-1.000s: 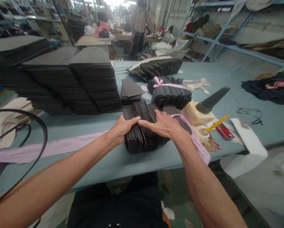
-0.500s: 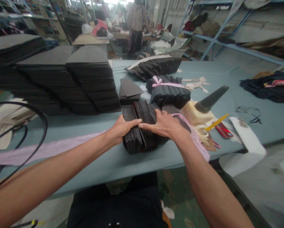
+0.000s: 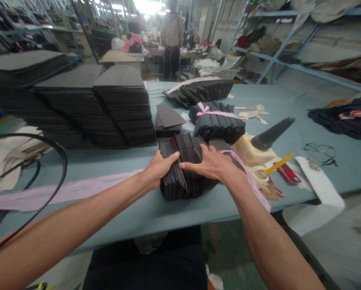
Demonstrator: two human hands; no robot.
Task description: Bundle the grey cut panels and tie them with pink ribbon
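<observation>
A row of dark grey fabric pieces [image 3: 173, 186] stands on edge at the front of the table, pressed into bundles. My left hand [image 3: 156, 168] grips the row's left end, thumb lying over the top. Across the right part of the row, my right hand [image 3: 213, 162] holds on with its thumb pointing left and its other fingers over the far side. The thumb tips are close together but apart. A pink cloth strip [image 3: 86, 188] runs in from the left to the row, and pink cloth [image 3: 261, 194] also shows on the right. Whether it passes underneath is hidden.
Tall stacks of dark pieces [image 3: 122, 108] stand at the left back. Behind my hands are a small stack [image 3: 169, 119] and a bundle tied with pink ribbon [image 3: 219, 121]. To the right lie a dark cone on a pale block [image 3: 267, 137], a yellow tool [image 3: 279, 164] and glasses [image 3: 320, 151].
My thumbs have drawn slightly apart, and the left bundle now leans a little more. Both hands stay on the row. The whole view has shifted slightly.
</observation>
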